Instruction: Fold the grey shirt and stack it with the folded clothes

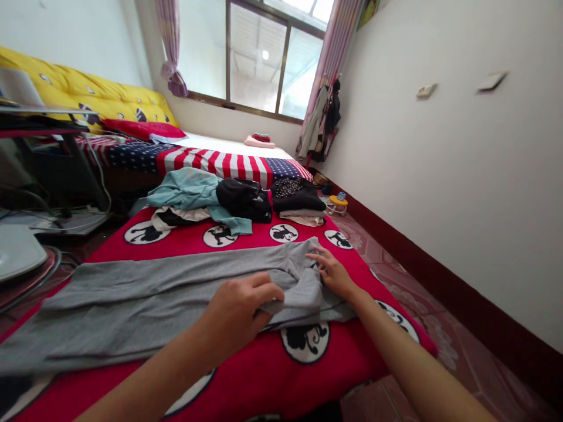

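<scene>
A pair of grey trousers point(145, 293) lies stretched sideways across a red blanket point(264, 357), its legs running to the left and its bunched waist end on the right. My left hand point(244, 302) is closed in a pinch on the near edge of the trousers, close to the waist end. At that waist end my right hand point(332, 272) touches the cloth with fingers apart and outstretched. Folds in the grey fabric rise between the two hands.
Behind the trousers lie a teal garment point(185, 190), a black garment point(244, 199) and a folded stack of dark and light clothes point(299, 199). A bed point(211, 161) stands beyond. A white chair seat point(20, 252) is at left, a wall point(461, 146) at right.
</scene>
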